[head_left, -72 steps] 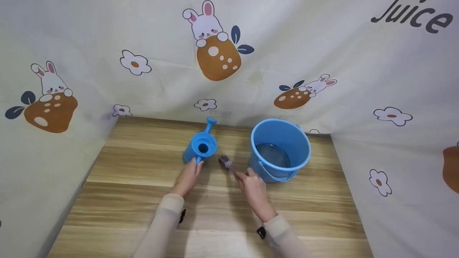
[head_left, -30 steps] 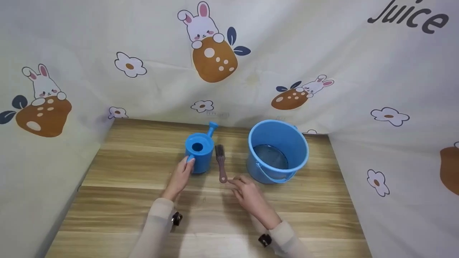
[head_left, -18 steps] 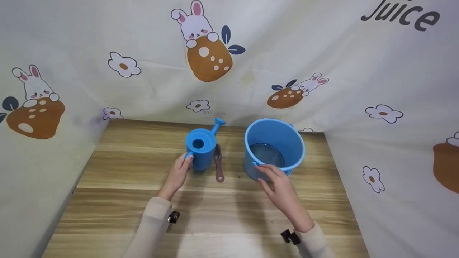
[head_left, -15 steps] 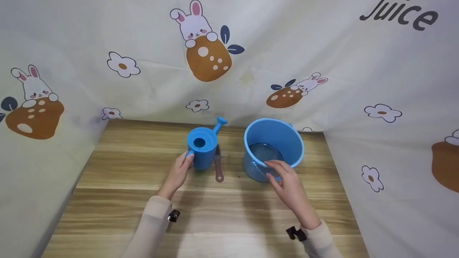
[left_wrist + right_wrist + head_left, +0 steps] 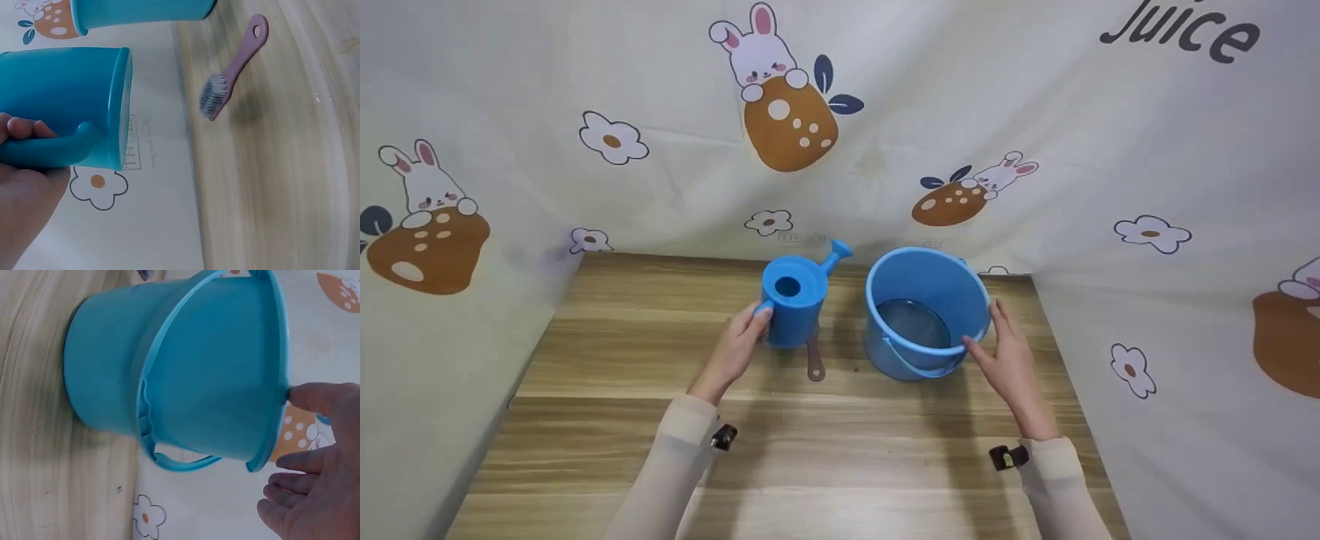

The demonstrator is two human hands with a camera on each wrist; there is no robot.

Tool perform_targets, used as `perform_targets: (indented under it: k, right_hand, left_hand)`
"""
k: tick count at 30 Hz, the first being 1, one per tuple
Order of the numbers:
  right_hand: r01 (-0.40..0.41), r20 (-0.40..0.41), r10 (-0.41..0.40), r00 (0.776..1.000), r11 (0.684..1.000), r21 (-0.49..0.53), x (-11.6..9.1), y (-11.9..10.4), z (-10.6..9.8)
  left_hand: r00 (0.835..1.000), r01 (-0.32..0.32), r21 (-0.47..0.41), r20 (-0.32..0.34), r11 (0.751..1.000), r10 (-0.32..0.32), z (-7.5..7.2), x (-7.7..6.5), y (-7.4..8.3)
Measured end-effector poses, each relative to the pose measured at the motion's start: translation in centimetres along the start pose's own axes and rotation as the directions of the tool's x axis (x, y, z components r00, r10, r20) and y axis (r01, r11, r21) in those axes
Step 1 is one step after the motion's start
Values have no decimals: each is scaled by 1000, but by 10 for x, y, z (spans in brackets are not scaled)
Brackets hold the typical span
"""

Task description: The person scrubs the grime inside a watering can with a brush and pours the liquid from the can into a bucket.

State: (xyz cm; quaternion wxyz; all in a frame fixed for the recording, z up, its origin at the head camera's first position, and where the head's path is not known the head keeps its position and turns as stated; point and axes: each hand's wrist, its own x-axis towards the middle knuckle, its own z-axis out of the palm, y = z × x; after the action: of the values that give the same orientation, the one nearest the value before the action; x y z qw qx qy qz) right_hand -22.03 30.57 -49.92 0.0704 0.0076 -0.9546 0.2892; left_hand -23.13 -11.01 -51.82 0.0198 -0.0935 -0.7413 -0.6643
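Observation:
By its handle, my left hand (image 5: 735,349) grips a blue watering can (image 5: 795,300). The can is raised off the table, its spout pointing to the far right. A brush (image 5: 233,70) with a purple handle and grey bristles lies on the table below; the can hides its bristle end in the head view. To the right stands a blue bucket (image 5: 904,360), upright, its wire-like handle hanging at the front. My right hand (image 5: 1009,367) is at the bucket's right rim with fingers extended; in the right wrist view the thumb touches the rim and the other fingers are apart from it.
The wooden table (image 5: 810,465) ends at a cloth backdrop (image 5: 660,195) behind and at both sides. Small dark specks lie on the tabletop in front of the bucket. The bucket's bottom looks dark inside.
My right hand has let go of the brush, leaving it on the table, and moved right to the bucket's rim. My left hand has raised the watering can and shifted it slightly right.

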Motion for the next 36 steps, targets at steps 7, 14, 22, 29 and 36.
perform_targets:
  k: [7, 14, 22, 29, 36]
  right_hand:
    - [8, 76, -17, 997, 994, 111, 9, 16, 3]
    - [8, 136, -36, 990, 980, 200, 9, 23, 4]
    - [-7, 174, -28, 984, 980, 200, 7, 14, 2]
    - [9, 152, -33, 988, 987, 159, 1, 4, 3]
    - [-33, 156, 16, 988, 993, 110, -4, -5, 5]
  left_hand:
    - [999, 35, 18, 21, 999, -36, 5, 7, 15]
    - [998, 39, 43, 48, 998, -41, 11, 13, 25]
    - [997, -74, 85, 38, 994, 71, 18, 23, 22]
    - [970, -242, 360, 66, 901, 234, 35, 32, 27]
    - [937, -337, 554, 120, 761, 328, 56, 40, 30]
